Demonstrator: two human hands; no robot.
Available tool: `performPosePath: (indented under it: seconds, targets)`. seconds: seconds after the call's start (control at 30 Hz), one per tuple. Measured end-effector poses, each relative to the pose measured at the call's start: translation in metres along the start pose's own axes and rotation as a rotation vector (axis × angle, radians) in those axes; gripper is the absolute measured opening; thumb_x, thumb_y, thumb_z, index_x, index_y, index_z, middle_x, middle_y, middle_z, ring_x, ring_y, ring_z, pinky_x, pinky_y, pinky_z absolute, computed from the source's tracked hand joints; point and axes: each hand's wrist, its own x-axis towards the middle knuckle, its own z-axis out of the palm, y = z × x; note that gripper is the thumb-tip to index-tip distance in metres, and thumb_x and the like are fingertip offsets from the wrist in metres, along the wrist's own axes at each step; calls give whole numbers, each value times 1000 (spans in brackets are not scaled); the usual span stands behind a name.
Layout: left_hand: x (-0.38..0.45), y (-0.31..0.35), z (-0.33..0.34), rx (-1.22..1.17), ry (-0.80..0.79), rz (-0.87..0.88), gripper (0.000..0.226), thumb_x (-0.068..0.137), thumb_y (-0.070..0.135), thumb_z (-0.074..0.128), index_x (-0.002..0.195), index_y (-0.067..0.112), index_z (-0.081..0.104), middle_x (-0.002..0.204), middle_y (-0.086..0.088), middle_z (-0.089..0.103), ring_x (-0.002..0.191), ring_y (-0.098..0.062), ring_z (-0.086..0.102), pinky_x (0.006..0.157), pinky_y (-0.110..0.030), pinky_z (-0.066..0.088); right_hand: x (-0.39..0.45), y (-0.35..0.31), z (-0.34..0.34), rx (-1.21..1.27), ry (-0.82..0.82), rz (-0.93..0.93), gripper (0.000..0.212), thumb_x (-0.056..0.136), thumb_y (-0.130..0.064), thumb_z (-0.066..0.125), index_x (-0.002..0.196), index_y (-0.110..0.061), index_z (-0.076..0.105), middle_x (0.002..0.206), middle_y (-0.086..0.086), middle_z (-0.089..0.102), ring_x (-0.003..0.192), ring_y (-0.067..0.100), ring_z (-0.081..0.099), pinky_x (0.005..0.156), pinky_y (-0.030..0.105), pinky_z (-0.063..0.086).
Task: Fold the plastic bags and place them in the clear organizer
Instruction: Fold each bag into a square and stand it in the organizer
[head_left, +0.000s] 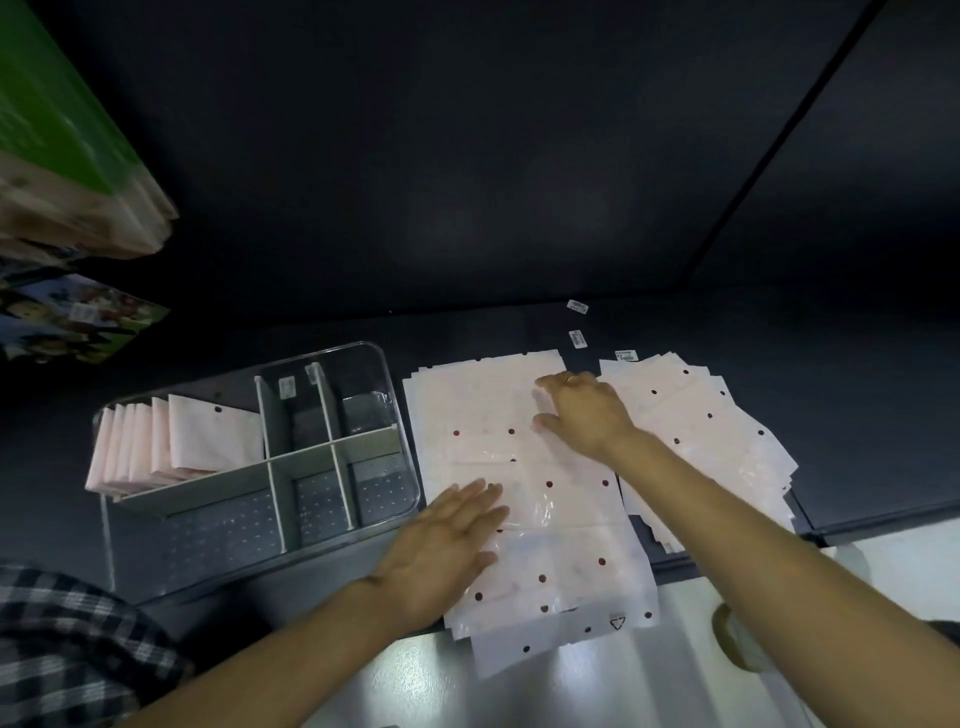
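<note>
Pressing flat on the top bag (524, 467): both hands, fingers straight and spread, holding nothing. Left hand (441, 551) lies palm-down on the bag's near-left part. Right hand (584, 410) lies palm-down on its far-right part, a ring on one finger.

Landmark: organizer (249, 467), clear, with grey dividers, on the dark counter (857, 415).
- Top bag: pale pink with dark dots, spread open just right of the organizer, lying on further bags of the same kind; the near end overhangs the counter edge.
- Loose pile (711, 441) of the same bags: farther right of the organizer, beyond the spread bag, fanned out and overlapping.
- Folded bags (171, 441): standing in a row inside the organizer's far-left compartment.
- Labels (577, 338): small white stickers on the counter, beyond the bags, right of the organizer.
- Checked sleeve (62, 654): near side of the organizer, at the lower left.
</note>
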Motion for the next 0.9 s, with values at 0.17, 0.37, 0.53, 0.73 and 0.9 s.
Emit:
performPosePath:
  seconds: [0.17, 0.37, 0.53, 0.73, 0.9]
  targets:
    - [3, -1, 16, 162, -170, 72, 62, 102, 44, 22, 151, 19, -8, 152, 7, -24, 133, -6, -30, 100, -26, -33, -77, -22, 65, 71, 406, -323, 42, 84, -25, 67, 121, -7, 62, 124, 10, 63, 112, 25, 62, 93, 37, 50]
    - [1, -6, 21, 232, -261, 68, 66, 101, 48, 21, 150, 17, -10, 155, 4, -21, 132, -7, -30, 103, -28, -29, -128, -1, 109, -124, 157, -378, 60, 94, -48, 26, 132, -12, 54, 140, 3, 48, 129, 19, 47, 109, 38, 31]
    - [-16, -17, 13, 205, -245, 46, 64, 101, 48, 20, 152, 18, -5, 158, 4, -16, 144, -11, -18, 109, -26, -21, -150, 50, 94, -129, 47, -227, 67, 100, -46, 8, 128, -10, 58, 137, 4, 52, 126, 18, 50, 113, 33, 12]
    - [-28, -17, 2, 113, -213, -39, 61, 102, 45, 25, 153, 17, 8, 160, 3, -6, 146, -10, -3, 115, -22, -5, -142, 47, 84, -1, 354, -207, 58, 100, -42, 27, 93, -10, 75, 114, 6, 68, 106, 22, 65, 95, 39, 50]
    - [-27, -16, -1, 76, -214, -46, 60, 101, 44, 28, 152, 16, 12, 160, 4, -2, 146, -10, 2, 117, -23, 4, -113, 12, 85, 86, 363, -282, 36, 60, -22, 89, 90, -10, 74, 104, 5, 72, 93, 20, 70, 71, 32, 59]
